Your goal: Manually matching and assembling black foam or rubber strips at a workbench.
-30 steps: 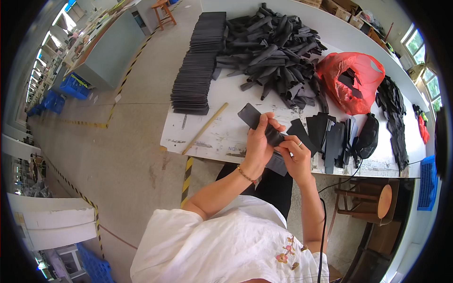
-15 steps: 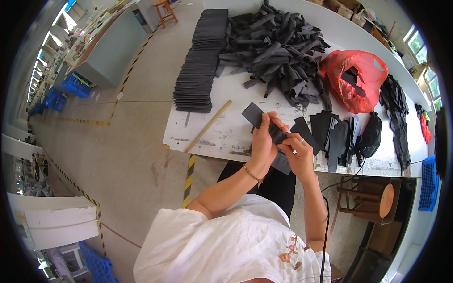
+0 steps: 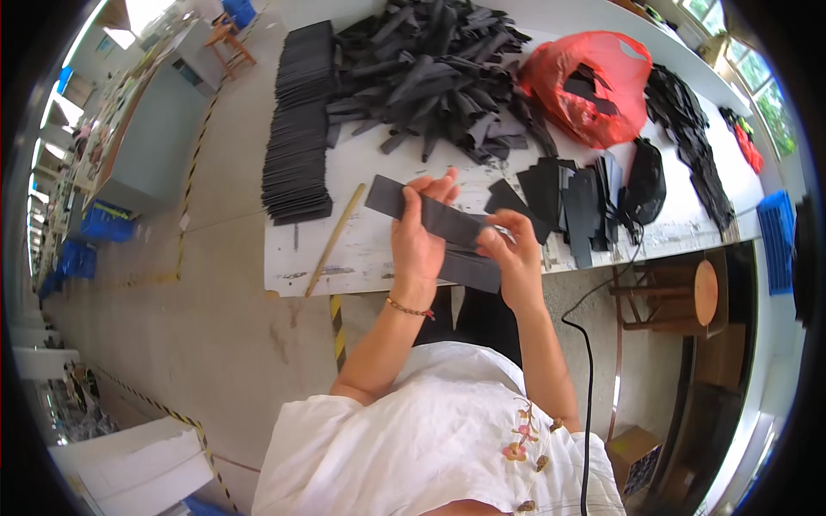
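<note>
A flat black strip (image 3: 449, 222) of thin sheet material slants across my two hands above the table's front edge. My left hand (image 3: 418, 230) is closed on it near its left end, thumb on top and fingertips showing beyond its far edge. At the strip's right end, my right hand (image 3: 514, 256) pinches it between thumb and fingers. A second black strip (image 3: 470, 272) hangs below the first, between my wrists; which hand holds it I cannot tell. Just right of my hands, several loose flat black strips (image 3: 578, 211) lie fanned on the white table (image 3: 361, 258).
A long stack of folded black pieces (image 3: 297, 129) stands at the table's left. Behind my hands lies a heap of curled black pieces (image 3: 430, 77). A red plastic bag (image 3: 594, 112), a black pouch (image 3: 644, 185) and a wooden stick (image 3: 335, 241) rest there too. A cable (image 3: 588, 387) hangs at right.
The strip, bent and bunched between my hands before, is now stretched out flat. My right hand has opened the distance from my left. The whole view has shifted.
</note>
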Demonstrator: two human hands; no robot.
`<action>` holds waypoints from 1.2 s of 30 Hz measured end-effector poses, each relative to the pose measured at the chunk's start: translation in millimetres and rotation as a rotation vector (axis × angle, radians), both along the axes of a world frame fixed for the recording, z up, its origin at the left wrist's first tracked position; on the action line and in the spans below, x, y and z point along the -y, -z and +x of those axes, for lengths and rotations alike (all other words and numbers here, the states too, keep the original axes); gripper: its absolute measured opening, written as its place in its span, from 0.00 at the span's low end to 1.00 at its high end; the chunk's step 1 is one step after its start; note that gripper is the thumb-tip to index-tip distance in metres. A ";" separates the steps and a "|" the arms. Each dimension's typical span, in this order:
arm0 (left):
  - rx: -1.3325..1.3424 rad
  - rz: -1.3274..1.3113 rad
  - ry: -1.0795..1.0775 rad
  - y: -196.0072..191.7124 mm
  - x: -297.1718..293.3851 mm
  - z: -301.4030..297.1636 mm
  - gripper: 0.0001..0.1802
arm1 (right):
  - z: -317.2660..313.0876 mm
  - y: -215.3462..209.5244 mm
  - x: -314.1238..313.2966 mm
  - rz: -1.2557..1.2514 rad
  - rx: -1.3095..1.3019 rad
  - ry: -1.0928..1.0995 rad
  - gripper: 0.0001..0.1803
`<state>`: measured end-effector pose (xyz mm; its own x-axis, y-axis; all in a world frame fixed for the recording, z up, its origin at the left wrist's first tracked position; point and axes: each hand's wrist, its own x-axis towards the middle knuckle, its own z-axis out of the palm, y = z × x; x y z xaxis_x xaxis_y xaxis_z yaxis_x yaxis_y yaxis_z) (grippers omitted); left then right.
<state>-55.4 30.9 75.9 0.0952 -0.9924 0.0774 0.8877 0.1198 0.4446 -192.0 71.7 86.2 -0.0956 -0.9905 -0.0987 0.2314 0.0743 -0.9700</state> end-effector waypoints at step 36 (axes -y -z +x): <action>0.391 0.324 -0.060 33.1 -13.4 26.1 0.07 | -26.8 43.8 1.9 0.083 0.003 -0.022 0.10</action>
